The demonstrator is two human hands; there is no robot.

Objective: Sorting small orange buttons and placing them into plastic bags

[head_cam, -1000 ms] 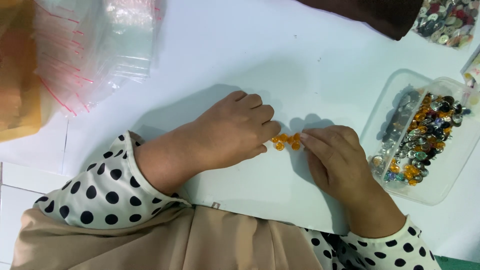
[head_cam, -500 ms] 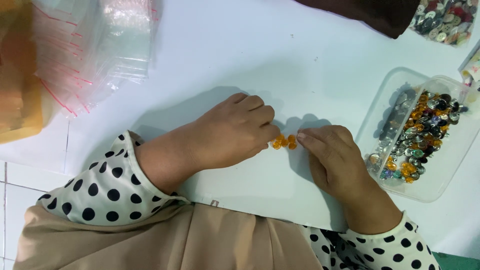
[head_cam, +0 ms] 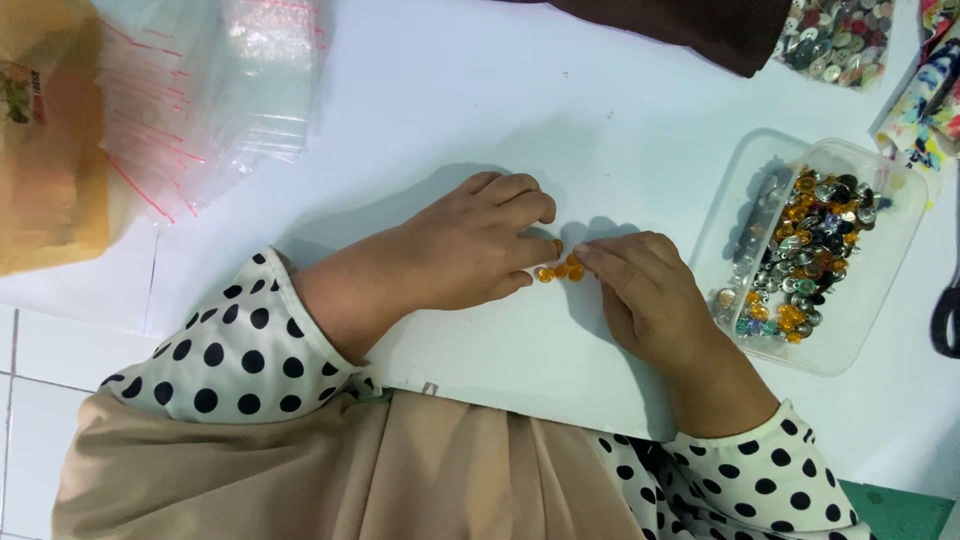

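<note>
A small cluster of orange gem beads (head_cam: 560, 271) lies on the white table (head_cam: 560, 110), between my two hands. My left hand (head_cam: 470, 245) rests palm down, its fingertips touching the beads from the left. My right hand (head_cam: 640, 290) comes from the right, its index finger and thumb pressed on the beads. Both wrists wear white sleeves with black dots. Whether any bead is lifted off the table I cannot tell.
A clear plastic tray (head_cam: 880, 300) of mixed orange, silver and dark beads sits at right. Clear zip bags with red stripes (head_cam: 200, 90) and a yellowish packet (head_cam: 45, 150) lie at left. A second bead pile (head_cam: 835, 35) and dark cloth (head_cam: 680, 25) are at the top.
The beads and both hands' fingertips have shifted slightly left and closer together; otherwise the hands stay in place.
</note>
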